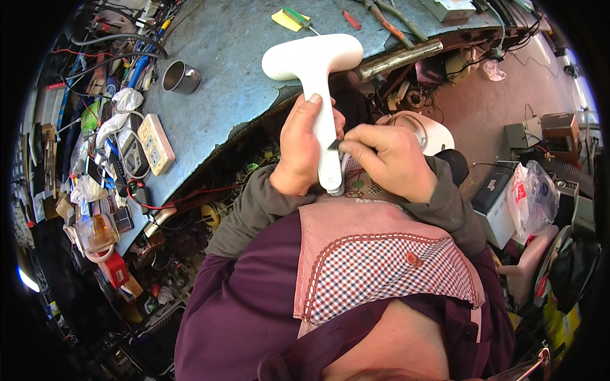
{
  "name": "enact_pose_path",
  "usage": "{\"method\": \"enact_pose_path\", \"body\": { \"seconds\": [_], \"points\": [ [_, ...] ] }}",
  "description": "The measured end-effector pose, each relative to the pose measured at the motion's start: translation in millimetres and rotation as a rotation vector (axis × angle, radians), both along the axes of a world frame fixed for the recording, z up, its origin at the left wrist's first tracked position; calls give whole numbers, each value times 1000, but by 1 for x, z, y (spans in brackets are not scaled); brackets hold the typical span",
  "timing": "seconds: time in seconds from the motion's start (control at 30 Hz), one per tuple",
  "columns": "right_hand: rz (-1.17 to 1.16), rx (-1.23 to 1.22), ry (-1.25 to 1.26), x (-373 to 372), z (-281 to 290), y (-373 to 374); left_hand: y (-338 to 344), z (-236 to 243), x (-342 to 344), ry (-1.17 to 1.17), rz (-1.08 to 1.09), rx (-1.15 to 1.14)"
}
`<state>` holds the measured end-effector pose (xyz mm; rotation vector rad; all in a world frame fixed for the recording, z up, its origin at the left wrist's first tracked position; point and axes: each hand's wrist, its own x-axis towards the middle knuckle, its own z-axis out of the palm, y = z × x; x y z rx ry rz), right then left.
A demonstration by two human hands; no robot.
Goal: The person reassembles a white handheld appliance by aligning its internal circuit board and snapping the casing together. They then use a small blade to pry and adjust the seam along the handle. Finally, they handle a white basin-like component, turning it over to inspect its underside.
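Note:
A smooth white T-shaped plastic appliance (pixel 327 117) is upright in front of my chest, its wide rounded head toward the workbench. My left hand (pixel 300 149) is wrapped round its shaft, the thumb lying along the front. Close to the shaft's lower part, my right hand (pixel 391 155) is closed in a pinch on a small dark flat piece (pixel 334 145). The piece's edge rests against the white shaft; its exact kind is too small to tell. A grey fitting shows at the shaft's bottom end, near my apron (pixel 387 254).
Ahead is a worn blue workbench (pixel 216 44) with a metal cup (pixel 181 77), a green-handled screwdriver (pixel 298 19) and pliers (pixel 387 22). Tools, cables and a power strip (pixel 155 145) crowd the left. A white rounded part (pixel 438 136) and boxes (pixel 495 200) lie to the right.

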<state>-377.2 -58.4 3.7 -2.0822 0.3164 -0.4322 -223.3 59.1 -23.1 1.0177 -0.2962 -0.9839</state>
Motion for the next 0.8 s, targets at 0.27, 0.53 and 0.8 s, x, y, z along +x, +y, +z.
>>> {"method": "enact_pose_path", "body": {
  "seconds": [0.27,0.53,0.8],
  "points": [
    [11,40,-49,8,-4,-5,0,-1,1,8,4,1],
    [36,-5,-51,0,-3,1,1,0,2,5,-2,4],
    [-6,-125,-51,9,8,-9,-1,1,-1,4,37,36]
  ]
}}
